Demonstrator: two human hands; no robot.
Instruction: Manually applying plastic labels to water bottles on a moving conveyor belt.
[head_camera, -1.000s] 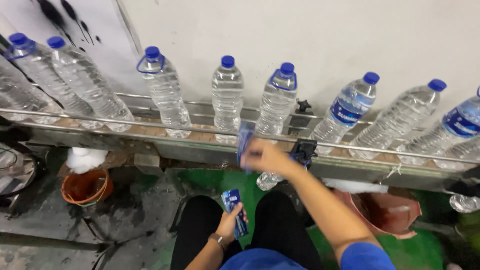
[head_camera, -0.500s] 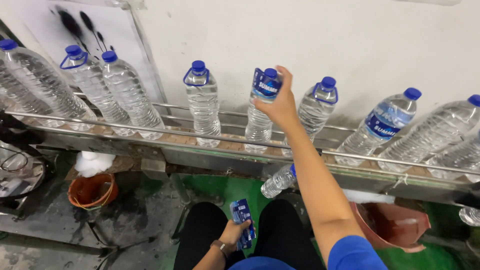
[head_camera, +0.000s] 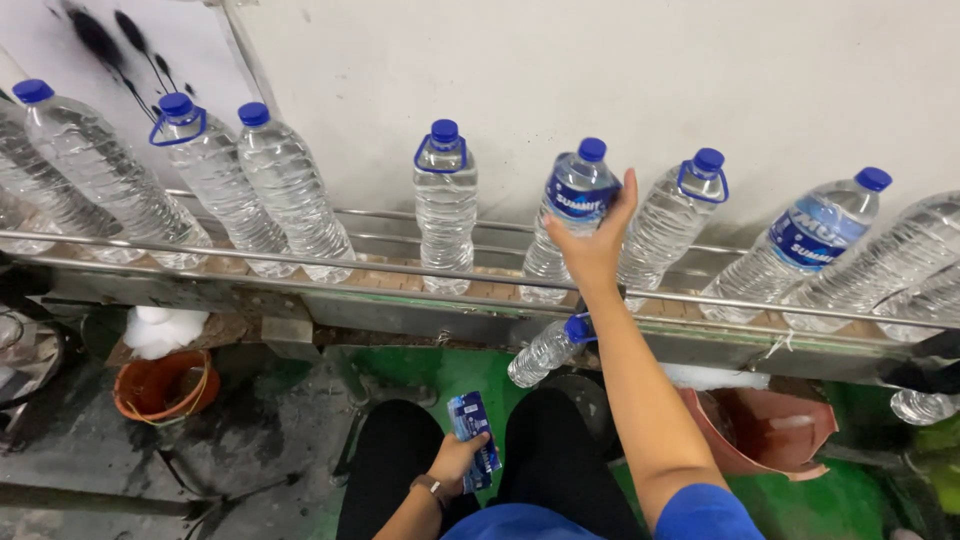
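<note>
Way off to the left of my right hand (head_camera: 593, 250), the bottles (head_camera: 205, 180) on the conveyor (head_camera: 330, 290) are all bare plastic with blue caps, no wrap on any of them yet. Down below those there's an orange bucket (head_camera: 160, 385) on the floor with a white wad (head_camera: 160, 328) above it.

Closer in, my left hand (head_camera: 458, 458) sits in my lap, fingers closed around a stack of blue label sleeves (head_camera: 472, 428), so that's my supply.

Next bottle over, just left of my right hand, is a bare bottle with a blue carry loop (head_camera: 445, 205).

What's changed: a second ago I was only bringing a sleeve up from the rail, half a second ago I was pulling it over the cap, and now the blue label (head_camera: 578, 195) sits around the shoulder of the bottle (head_camera: 572, 225). My right hand is open against that bottle, fingers spread up its right side and thumb toward the front, more steadying than gripping. So I'd say this one's basically done and the bare ones to the left come next.

Just right of my hand is another unlabelled loop-top bottle (head_camera: 672, 225), and past it a labelled bottle (head_camera: 805, 245) wearing the same blue band. Under my forearm a small bottle (head_camera: 545, 350) lies tipped below the rail, and further right there's a reddish-brown bag (head_camera: 770, 430).
</note>
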